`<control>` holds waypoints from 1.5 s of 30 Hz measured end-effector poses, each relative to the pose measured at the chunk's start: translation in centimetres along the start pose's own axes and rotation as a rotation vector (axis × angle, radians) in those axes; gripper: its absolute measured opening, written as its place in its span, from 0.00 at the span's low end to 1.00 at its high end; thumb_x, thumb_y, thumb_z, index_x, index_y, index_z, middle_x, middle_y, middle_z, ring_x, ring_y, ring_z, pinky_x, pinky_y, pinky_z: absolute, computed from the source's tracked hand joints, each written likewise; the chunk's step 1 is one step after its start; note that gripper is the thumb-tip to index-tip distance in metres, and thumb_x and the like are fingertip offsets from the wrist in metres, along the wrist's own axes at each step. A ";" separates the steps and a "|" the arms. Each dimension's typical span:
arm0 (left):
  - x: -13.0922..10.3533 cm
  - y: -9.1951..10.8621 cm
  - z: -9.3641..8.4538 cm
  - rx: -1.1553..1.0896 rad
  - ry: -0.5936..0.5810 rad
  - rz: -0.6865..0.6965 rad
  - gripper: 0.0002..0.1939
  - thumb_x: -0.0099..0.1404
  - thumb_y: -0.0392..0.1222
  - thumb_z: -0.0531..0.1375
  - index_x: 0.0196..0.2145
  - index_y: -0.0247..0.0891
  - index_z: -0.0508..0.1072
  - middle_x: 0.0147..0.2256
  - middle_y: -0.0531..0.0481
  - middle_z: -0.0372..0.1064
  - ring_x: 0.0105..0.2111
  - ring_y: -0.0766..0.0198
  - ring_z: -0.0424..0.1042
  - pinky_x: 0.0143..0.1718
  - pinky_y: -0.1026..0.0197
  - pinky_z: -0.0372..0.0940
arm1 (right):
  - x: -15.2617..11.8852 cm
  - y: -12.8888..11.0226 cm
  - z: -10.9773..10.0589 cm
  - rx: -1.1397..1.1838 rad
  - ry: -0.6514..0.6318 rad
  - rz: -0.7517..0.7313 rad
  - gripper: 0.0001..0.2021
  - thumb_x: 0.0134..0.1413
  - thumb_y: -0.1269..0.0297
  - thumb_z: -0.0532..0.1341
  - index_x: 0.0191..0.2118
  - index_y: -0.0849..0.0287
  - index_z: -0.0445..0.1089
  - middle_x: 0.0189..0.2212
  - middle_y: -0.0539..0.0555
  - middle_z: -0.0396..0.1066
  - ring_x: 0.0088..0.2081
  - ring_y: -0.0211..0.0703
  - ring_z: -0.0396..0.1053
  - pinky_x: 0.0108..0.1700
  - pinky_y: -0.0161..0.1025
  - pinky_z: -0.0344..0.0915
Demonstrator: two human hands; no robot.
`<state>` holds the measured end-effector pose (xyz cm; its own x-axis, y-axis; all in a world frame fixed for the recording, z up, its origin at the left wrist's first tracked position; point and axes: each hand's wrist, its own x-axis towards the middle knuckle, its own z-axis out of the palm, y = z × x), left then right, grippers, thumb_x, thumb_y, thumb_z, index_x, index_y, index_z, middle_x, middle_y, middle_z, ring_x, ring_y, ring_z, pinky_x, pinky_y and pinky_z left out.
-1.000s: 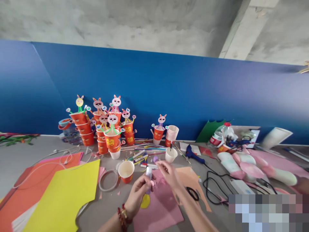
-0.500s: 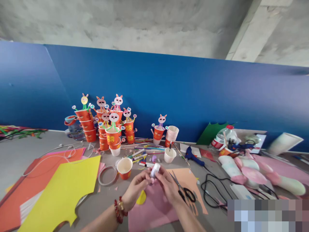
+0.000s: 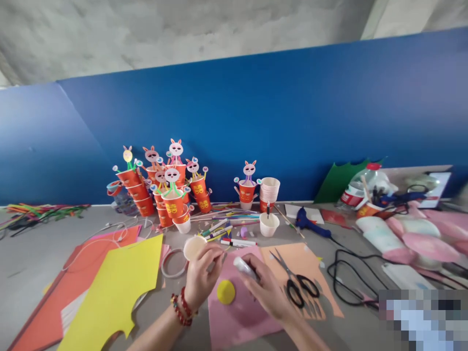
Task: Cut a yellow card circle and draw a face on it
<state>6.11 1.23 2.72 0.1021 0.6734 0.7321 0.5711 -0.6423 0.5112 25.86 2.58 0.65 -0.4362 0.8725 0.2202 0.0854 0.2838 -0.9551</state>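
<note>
My right hand [image 3: 265,285] is closed around a small white tube [image 3: 244,267], which looks like a glue stick, tilted over a pink sheet [image 3: 243,319]. To its left, my left hand [image 3: 206,268] has its fingers pinched together; what they hold, if anything, is hidden. A yellow paper disc [image 3: 225,292] lies on the pink sheet between both hands. Partly behind my left hand stands a paper cup [image 3: 193,247]. Black-handled scissors [image 3: 294,282] rest on an orange sheet [image 3: 305,253] beside my right hand.
Stacked red cups [image 3: 173,202] with rabbit figures stand at the back left; a single rabbit cup [image 3: 247,191] and a cup stack [image 3: 269,192] are near the middle. Markers [image 3: 239,242] lie ahead. A blue glue gun [image 3: 310,224] and its black cable are rightward, yellow sheet [image 3: 124,278] left.
My hands have moved apart: the left rose to the left, while the right keeps the white tube. The yellow disc, partly covered before, now shows fully. The view has tilted and shifted.
</note>
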 end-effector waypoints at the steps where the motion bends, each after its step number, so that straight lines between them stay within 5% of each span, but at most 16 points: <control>1: -0.2 0.0 0.1 0.020 -0.007 0.023 0.08 0.68 0.30 0.55 0.40 0.39 0.73 0.38 0.46 0.74 0.39 0.61 0.75 0.42 0.59 0.70 | 0.0 -0.1 0.0 -0.055 0.010 -0.021 0.05 0.61 0.63 0.59 0.39 0.57 0.68 0.28 0.48 0.65 0.25 0.36 0.61 0.27 0.32 0.60; 6: -1.0 0.0 0.4 0.099 -0.081 0.115 0.12 0.67 0.29 0.56 0.44 0.40 0.74 0.41 0.45 0.76 0.40 0.61 0.76 0.43 0.61 0.71 | -0.1 0.1 0.2 -0.140 0.002 -0.040 0.04 0.58 0.68 0.59 0.40 0.56 0.68 0.33 0.49 0.70 0.34 0.41 0.66 0.37 0.35 0.63; 15: -1.2 0.1 -0.3 0.171 -0.156 0.232 0.16 0.66 0.29 0.55 0.50 0.38 0.72 0.44 0.41 0.77 0.42 0.57 0.77 0.44 0.57 0.72 | -0.2 0.1 0.5 -0.109 -0.011 -0.009 0.06 0.55 0.68 0.59 0.39 0.56 0.68 0.32 0.49 0.70 0.32 0.41 0.65 0.34 0.35 0.61; 22: -1.6 0.6 -0.9 0.019 -0.142 0.130 0.23 0.64 0.29 0.52 0.57 0.37 0.68 0.52 0.37 0.71 0.52 0.52 0.71 0.51 0.50 0.69 | -0.2 0.2 0.3 -0.074 0.000 -0.007 0.05 0.54 0.68 0.59 0.38 0.56 0.68 0.30 0.48 0.67 0.30 0.39 0.63 0.33 0.33 0.60; 29: -1.2 1.4 -1.1 0.025 -0.157 0.163 0.24 0.66 0.30 0.51 0.57 0.41 0.69 0.50 0.38 0.72 0.43 0.55 0.74 0.44 0.52 0.69 | -0.3 0.1 0.4 -0.055 0.015 -0.025 0.06 0.50 0.68 0.60 0.37 0.56 0.69 0.30 0.49 0.68 0.30 0.40 0.64 0.32 0.34 0.61; 45: -1.7 1.3 -0.7 -0.089 -0.177 0.162 0.26 0.64 0.28 0.50 0.59 0.38 0.69 0.54 0.37 0.69 0.46 0.52 0.70 0.44 0.49 0.69 | -0.3 0.0 0.2 -0.041 0.047 -0.068 0.04 0.47 0.66 0.59 0.32 0.57 0.68 0.25 0.49 0.66 0.26 0.39 0.61 0.28 0.34 0.57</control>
<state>6.07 -0.97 2.48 0.3324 0.6076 0.7213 0.4624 -0.7716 0.4369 25.80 2.20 0.51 -0.3993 0.8683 0.2941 0.0943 0.3581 -0.9289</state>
